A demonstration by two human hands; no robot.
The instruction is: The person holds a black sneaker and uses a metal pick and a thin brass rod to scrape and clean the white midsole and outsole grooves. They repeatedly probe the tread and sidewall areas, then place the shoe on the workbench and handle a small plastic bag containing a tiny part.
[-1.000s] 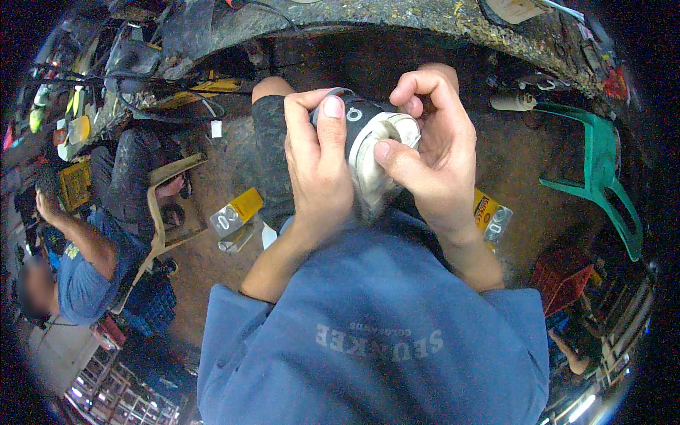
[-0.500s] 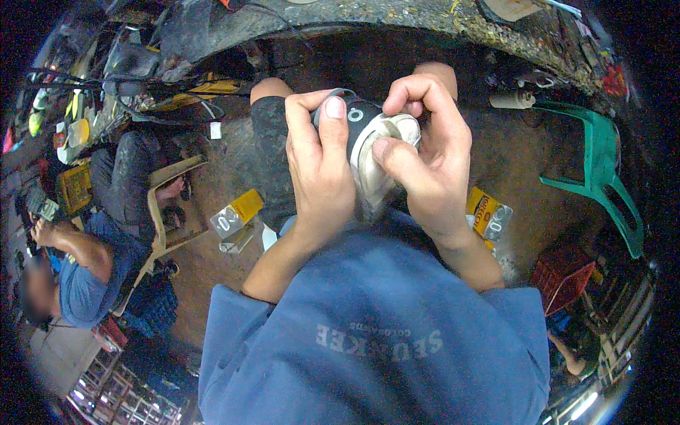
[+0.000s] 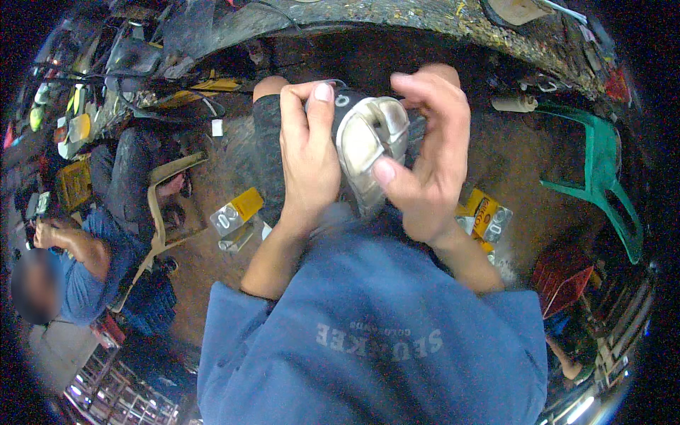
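In front of my chest is a black piece with a small pale ring mark, joined to a shiny cream-silver curved shell [image 3: 361,142] with a dark slot in it. I cannot make out its exact kind. My left hand [image 3: 312,152] is closed on the black side, thumb on top and index finger along the edge. The thumb of my right hand [image 3: 432,156] touches the shell's right side, while the other fingers are spread away from it, slightly blurred. My left palm hides part of the piece.
A grimy worktable [image 3: 397,18] curves across the far side. To the right stands a green plastic chair [image 3: 595,156] near a red crate [image 3: 563,280]. Yellow-and-clear packages [image 3: 241,209] lie on the brown floor. A person in blue [image 3: 95,251] sits at left by a beige chair [image 3: 157,205].
The piece has tilted and moved slightly left, showing more of the pale shell and its slot. My right fingers have spread and lifted away from its top edge.
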